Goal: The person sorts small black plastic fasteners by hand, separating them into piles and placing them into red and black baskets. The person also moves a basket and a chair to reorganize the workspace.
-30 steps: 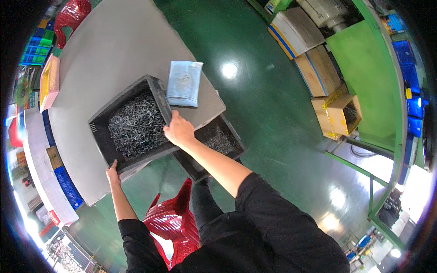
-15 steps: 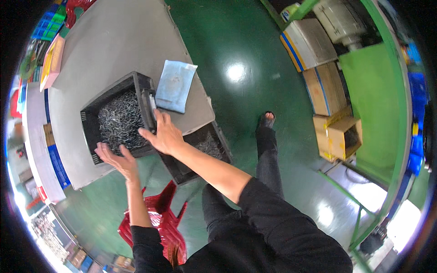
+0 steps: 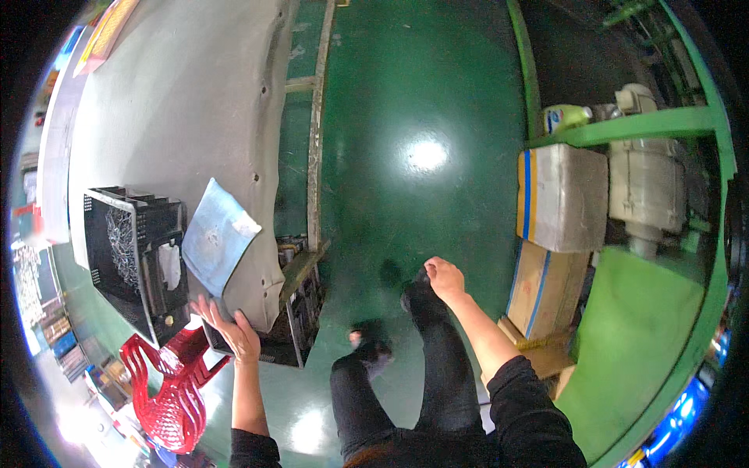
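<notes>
My left hand (image 3: 228, 327) is open, its fingers spread beside the near corner of the grey-topped table, close to the lower edge of a flat light-blue sheet (image 3: 218, 234). Left of the sheet stands a black plastic crate (image 3: 148, 265) with many small, thin metal pieces (image 3: 121, 246) inside. A second dark crate (image 3: 300, 331) shows below the table corner, partly covered. Out over the floor, in front of my right leg, my right hand (image 3: 445, 278) hangs with its fingers curled in. Nothing shows in it.
A red plastic chair (image 3: 172, 390) stands at the lower left, close to the crate. The grey table (image 3: 187, 101) runs along the left. Cardboard boxes (image 3: 546, 285) and a green-framed rack (image 3: 624, 129) line the right side of the green floor (image 3: 421, 210).
My view has turned rightward, so the table and crate sit farther left. Both hands have come away from the crate; the right one has swung out over the floor and curled. My legs have shifted.
</notes>
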A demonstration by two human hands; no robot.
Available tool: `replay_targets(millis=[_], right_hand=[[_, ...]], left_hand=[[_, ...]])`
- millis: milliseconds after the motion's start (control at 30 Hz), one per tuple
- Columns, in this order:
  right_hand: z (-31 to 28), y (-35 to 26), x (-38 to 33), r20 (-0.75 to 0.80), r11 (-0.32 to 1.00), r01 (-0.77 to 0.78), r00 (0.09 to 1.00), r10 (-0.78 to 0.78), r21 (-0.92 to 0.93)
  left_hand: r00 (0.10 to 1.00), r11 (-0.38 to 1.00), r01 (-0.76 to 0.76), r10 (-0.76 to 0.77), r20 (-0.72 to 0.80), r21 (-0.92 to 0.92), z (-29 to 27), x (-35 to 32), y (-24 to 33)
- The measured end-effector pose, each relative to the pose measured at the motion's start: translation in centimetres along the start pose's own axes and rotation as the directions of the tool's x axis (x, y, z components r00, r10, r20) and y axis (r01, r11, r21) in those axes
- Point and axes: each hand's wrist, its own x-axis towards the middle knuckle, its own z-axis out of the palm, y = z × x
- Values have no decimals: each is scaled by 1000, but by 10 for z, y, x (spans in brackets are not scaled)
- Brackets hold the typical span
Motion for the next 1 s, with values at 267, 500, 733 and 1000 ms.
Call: replay_targets(millis=[267, 500, 733, 1000], right_hand=[[146, 56, 171, 211, 945, 185, 969, -129, -270], [312, 31, 243, 262, 918, 364, 912, -317, -158], [407, -9, 258, 151, 921, 387, 914, -376, -51], [453, -28, 259, 15, 839, 447, 884, -466, -311]], left_hand=[[903, 977, -133, 51, -427, -164, 40, -16, -38], [699, 994, -78, -1, -715, -77, 63, -2, -14], [661, 966, -234, 74, -746, -112, 69, -6, -30], [677, 940, -313, 120, -726, -136, 82, -8, -36]])
